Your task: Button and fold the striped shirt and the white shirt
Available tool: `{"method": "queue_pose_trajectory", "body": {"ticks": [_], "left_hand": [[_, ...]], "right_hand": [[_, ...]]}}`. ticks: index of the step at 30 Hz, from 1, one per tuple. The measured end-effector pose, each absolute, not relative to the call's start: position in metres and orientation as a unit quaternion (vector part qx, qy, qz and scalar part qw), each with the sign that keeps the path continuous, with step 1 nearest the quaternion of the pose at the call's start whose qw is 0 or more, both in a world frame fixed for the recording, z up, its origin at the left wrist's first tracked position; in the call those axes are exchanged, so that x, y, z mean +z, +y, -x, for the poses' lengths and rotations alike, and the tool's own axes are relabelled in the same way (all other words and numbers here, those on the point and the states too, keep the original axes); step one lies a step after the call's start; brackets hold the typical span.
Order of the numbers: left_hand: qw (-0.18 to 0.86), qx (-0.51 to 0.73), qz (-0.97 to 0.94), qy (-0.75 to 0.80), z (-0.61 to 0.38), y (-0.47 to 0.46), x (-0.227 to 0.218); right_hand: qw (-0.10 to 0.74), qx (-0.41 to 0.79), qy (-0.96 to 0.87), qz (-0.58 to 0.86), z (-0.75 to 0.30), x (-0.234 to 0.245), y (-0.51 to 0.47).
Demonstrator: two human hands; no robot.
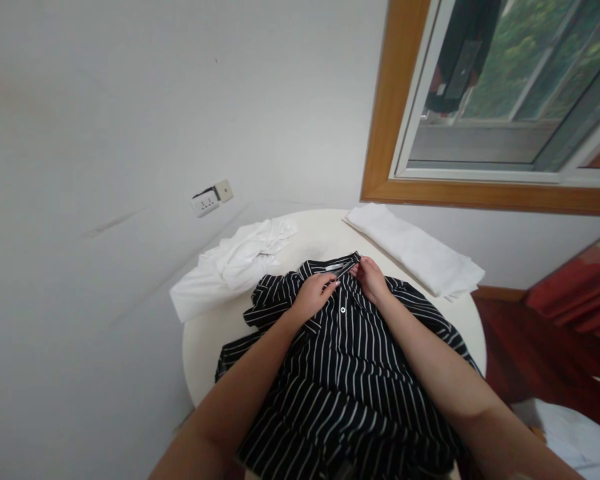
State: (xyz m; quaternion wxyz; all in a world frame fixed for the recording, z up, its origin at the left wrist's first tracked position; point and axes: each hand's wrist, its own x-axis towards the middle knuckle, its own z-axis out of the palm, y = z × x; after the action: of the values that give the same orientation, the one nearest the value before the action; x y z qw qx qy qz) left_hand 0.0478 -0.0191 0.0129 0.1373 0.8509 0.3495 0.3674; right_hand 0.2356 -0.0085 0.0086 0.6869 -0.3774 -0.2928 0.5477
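A black shirt with white stripes (350, 373) lies front side up across the round table, its collar toward the wall and its lower part hanging toward me. One pale button shows on its front. My left hand (314, 297) is at the left side of the collar opening, thumb and fingers closed on the fabric edge. On the collar's right end, my right hand (370, 279) pinches the striped cloth, with its fingertips partly hidden. A pale label is visible inside the neck. The sleeves lie bunched at either side.
Crumpled white cloth (230, 263) lies on the white round table (205, 353) at the left, near the wall socket (205, 203). A folded white cloth (415, 247) rests at the back right, below the wood-framed window (377, 180). More white fabric (570, 433) is at lower right.
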Motion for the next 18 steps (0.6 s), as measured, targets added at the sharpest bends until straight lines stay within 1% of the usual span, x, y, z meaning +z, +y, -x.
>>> {"method": "queue_pose_trajectory", "body": {"ticks": [6,9,12,15,18], "left_hand": [[0.109,0.342,-0.859,0.365,-0.048,-0.022,0.021],[0.100,0.320,-0.871,0.359,-0.048,-0.022,0.022],[0.106,0.323,-0.866,0.368,-0.046,-0.020,0.019],[0.117,0.333,-0.858,0.373,-0.044,-0.017,0.015],[0.121,0.323,-0.862,0.371,-0.043,-0.016,0.013]], "right_hand": [[0.675,0.570,-0.283,0.373,-0.235,0.006,-0.007],[0.683,0.568,-0.268,0.373,-0.235,0.005,-0.006],[0.704,0.555,-0.237,0.374,-0.239,0.002,-0.003],[0.728,0.519,-0.235,0.381,-0.247,0.000,0.002],[0.735,0.431,-0.340,0.398,-0.249,0.017,0.000]]}}
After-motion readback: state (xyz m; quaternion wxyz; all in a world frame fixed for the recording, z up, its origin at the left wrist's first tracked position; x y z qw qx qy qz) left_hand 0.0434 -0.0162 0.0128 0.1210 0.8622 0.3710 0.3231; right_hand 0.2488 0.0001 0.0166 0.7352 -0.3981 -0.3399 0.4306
